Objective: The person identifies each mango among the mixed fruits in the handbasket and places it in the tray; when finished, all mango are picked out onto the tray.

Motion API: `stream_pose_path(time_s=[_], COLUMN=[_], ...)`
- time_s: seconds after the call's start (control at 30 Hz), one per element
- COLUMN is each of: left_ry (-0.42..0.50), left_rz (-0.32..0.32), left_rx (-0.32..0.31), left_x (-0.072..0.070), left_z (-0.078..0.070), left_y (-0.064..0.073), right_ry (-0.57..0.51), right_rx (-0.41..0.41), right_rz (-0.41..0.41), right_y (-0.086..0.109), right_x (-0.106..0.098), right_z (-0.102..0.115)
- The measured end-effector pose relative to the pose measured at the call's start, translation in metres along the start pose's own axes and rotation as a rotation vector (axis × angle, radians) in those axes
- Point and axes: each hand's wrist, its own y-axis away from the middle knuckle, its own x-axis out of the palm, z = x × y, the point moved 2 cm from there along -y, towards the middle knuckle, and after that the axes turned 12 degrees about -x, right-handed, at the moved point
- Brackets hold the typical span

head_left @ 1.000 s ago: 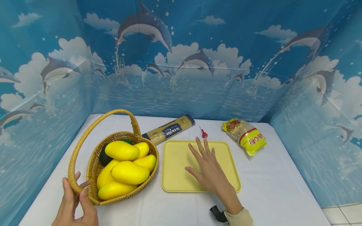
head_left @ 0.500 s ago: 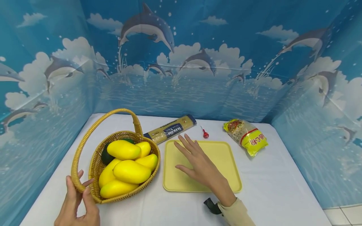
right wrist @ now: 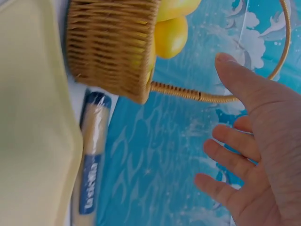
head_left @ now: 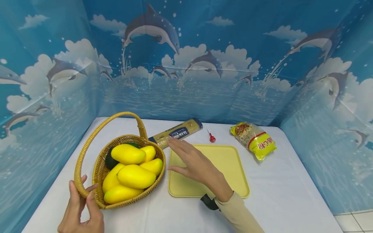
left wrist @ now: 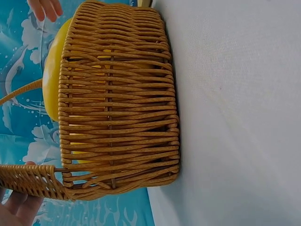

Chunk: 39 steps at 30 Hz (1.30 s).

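**Left hand (head_left: 76, 224) steadies the wicker basket (left wrist: 120, 103); right hand (head_left: 196, 163) reaches across**

The left hand's grip pinches the near end of the handle (head_left: 125, 114), thumb and fingers on either side of it. The right hand's grip is spread and holds nothing: its fingers are straight, its thumb well apart, above the left side of the yellow tray (head_left: 221, 168), near the basket but not touching it. The mangoes (head_left: 136, 176) lie heaped in the basket, on the left of the bench (head_left: 294, 187), with a dark green fruit (head_left: 110, 159) behind them. A spaghetti pack (head_left: 186, 127) lies beyond the tray.

The step in hand looks like a reach for the fruit. The next move likely calls for the right hand to travel over the rim and curl around an upper mango without toppling its neighbours, the left hand bracing the basket.
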Motion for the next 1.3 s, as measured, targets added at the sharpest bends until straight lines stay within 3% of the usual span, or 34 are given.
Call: stream_pose_path(time_s=[0.37, 0.77, 1.3], left_ry=[-0.007, 0.003, 0.002], left_rz=[-0.005, -0.003, 0.001], left_rx=[0.008, 0.006, -0.009], left_x=[0.001, -0.002, -0.001], left_z=[-0.005, 0.007, 0.016], left_y=[0.000, 0.003, 0.000], right_ry=[-0.136, -0.161, -0.188], right_rx=[-0.046, -0.065, 0.011], right_rz=[0.070, 0.188, 0.271], right_y=[-0.039, -0.082, -0.102], right_x=[0.012, 0.044, 0.073], right_z=[0.009, 0.010, -0.004])
